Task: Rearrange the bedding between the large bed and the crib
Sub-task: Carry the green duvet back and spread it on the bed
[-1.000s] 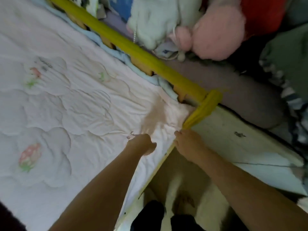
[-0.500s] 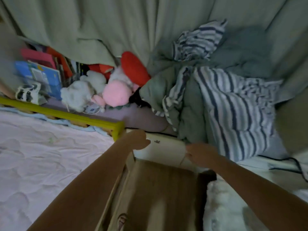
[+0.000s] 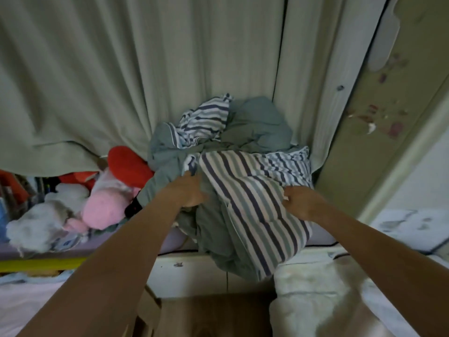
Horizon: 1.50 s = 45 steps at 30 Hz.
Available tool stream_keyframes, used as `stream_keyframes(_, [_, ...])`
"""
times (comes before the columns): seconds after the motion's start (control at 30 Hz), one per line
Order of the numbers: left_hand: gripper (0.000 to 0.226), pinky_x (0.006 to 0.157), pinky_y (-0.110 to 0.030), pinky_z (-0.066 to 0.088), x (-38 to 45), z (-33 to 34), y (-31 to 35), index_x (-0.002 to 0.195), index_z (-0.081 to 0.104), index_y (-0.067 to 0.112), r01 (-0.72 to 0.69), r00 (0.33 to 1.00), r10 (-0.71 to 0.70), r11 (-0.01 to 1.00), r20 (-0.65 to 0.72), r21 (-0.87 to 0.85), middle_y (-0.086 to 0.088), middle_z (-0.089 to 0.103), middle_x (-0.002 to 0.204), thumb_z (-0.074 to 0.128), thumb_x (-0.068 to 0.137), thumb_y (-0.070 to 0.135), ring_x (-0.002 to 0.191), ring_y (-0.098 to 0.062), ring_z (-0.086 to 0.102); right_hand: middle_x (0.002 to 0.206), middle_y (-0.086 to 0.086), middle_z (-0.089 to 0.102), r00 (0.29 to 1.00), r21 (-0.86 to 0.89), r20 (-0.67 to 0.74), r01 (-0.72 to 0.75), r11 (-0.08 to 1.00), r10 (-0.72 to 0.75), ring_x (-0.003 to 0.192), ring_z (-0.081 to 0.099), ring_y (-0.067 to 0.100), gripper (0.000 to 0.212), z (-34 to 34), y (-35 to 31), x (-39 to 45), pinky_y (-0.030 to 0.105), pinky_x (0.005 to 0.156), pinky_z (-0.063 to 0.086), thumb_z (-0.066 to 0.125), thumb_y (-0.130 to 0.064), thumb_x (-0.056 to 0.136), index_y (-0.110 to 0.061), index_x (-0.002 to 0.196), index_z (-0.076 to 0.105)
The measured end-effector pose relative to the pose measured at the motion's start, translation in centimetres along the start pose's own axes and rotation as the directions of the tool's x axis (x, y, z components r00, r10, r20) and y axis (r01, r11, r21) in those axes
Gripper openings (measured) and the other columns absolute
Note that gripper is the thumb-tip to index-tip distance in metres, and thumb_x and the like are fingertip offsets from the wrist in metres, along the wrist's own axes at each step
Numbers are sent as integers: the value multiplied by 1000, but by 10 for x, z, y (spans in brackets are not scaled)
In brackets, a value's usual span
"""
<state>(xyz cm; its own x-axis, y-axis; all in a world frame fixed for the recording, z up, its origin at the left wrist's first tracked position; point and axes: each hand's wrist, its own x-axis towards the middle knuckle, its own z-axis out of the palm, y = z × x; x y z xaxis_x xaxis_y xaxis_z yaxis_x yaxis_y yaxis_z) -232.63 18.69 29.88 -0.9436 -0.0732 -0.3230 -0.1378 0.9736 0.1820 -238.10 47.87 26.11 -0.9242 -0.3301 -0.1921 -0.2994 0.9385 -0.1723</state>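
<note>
No legible brand, label or writing shows on any item; a small dark mark on the white bed frame (image 3: pixel 194 271) is too small to read.

The striped duvet (image 3: pixel 252 205), green on one face and blue-and-white striped on the other, lies bunched in a heap on the large bed (image 3: pixel 323 235) against the green curtain (image 3: pixel 121 76), with its lower fold hanging over the bed's edge. The left hand (image 3: pixel 188 193) grips the green fabric at the left of the heap, fingers curled into the cloth. The right hand (image 3: pixel 300 201) pinches the striped fabric at the right side. The hands are well apart, one on each flank of the bundle.

Left of the heap lie a pink plush toy (image 3: pixel 104 210), a red cushion (image 3: pixel 128 164) and a white plush toy (image 3: pixel 36 229). The yellow crib rail (image 3: pixel 41 263) runs along the lower left, with the white quilted crib pad (image 3: pixel 21 297) below it. A fluffy white blanket (image 3: pixel 315 295) lies at lower right.

Against the frame half a second earlier: both hands then hovered near the bed frame, short of the duvet; they have since reached forward and taken hold of it. The camera view has lifted, so that less of the crib shows.
</note>
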Motion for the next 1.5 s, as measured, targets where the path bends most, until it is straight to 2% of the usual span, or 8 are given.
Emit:
stream_keyframes(0.17, [126, 118, -44, 21, 96, -5, -29, 153, 11, 27, -7, 994, 32, 970, 101, -243, -1, 14, 159, 50, 53, 93, 146, -25, 14, 149, 8, 35, 999, 52, 3, -44, 998, 43, 136, 35, 23, 51, -1, -18, 81, 32, 112, 26, 41, -36, 99, -14, 144, 34])
stream_keyframes(0.5, [131, 117, -55, 1, 262, 11, -68, 149, -21, 23, 32, 997, -8, 942, 74, -334, -6, -23, 157, 63, 63, 77, 145, -30, -18, 153, 10, 24, 999, -19, -30, 41, 999, -41, 139, 28, 29, 78, 3, -90, 264, 42, 114, 25, 55, -47, 88, -18, 149, 16])
stream_keyframes(0.73, [150, 112, -66, 5, 324, 27, -64, 146, -27, 27, 141, 986, -116, 963, 119, -232, -11, -14, 159, 65, 43, 86, 146, -37, -5, 159, 11, 4, 984, -104, 98, 161, 981, -151, 147, 3, 28, 114, 7, -70, 331, 49, 119, 5, 70, -63, 69, -27, 152, 0])
stream_keyframes(0.97, [38, 95, -30, 41, 313, 61, -28, 127, 54, 13, -15, 999, 29, 938, 34, -346, -7, 59, 126, 53, 93, 30, 118, -25, 55, 160, 5, -1, 849, -48, 297, 470, 881, -437, 147, -5, 26, 136, 29, -64, 356, 51, 118, -5, 77, -67, 55, -28, 151, -11])
stream_keyframes(1.13, [33, 90, -11, 39, 281, 64, -26, 120, 63, 18, 241, 791, -397, 901, -465, -361, -2, 67, 113, 62, 87, 19, 97, -8, 62, 126, 3, 59, 812, 5, 191, 561, 828, -552, 117, 53, 22, 80, 52, -70, 342, 36, 106, 35, 75, -53, 69, -22, 136, 45])
stream_keyframes(1.23, [54, 103, -36, 43, 263, 64, -20, 126, 57, 13, -192, 949, 46, 870, -313, -454, -11, 54, 127, 75, 76, 24, 116, -23, 50, 104, 4, 65, 841, -39, 188, 523, 852, -508, 97, 61, 24, 36, 36, -68, 337, 34, 81, 47, 65, -37, 83, -20, 114, 60])
stream_keyframes(1.37, [126, 116, -50, 5, 285, 46, -39, 153, 2, 23, 269, 924, -309, 944, -225, -193, -11, 11, 158, 69, 59, 74, 146, -32, 2, 113, 9, 65, 890, -232, 216, 447, 864, -402, 107, 59, 25, 24, 35, -87, 350, 35, 95, 45, 46, -27, 97, -14, 110, 61])
stream_keyframes(1.5, [77, 99, -41, 45, 307, 40, -54, 127, 51, 18, 264, 953, -301, 803, 19, -535, -2, 64, 114, 81, 64, 51, 112, -24, 59, 101, 3, 67, 902, -122, 105, 429, 895, -418, 94, 62, 23, 20, 23, -94, 348, 32, 79, 46, 54, -27, 91, -19, 107, 63])
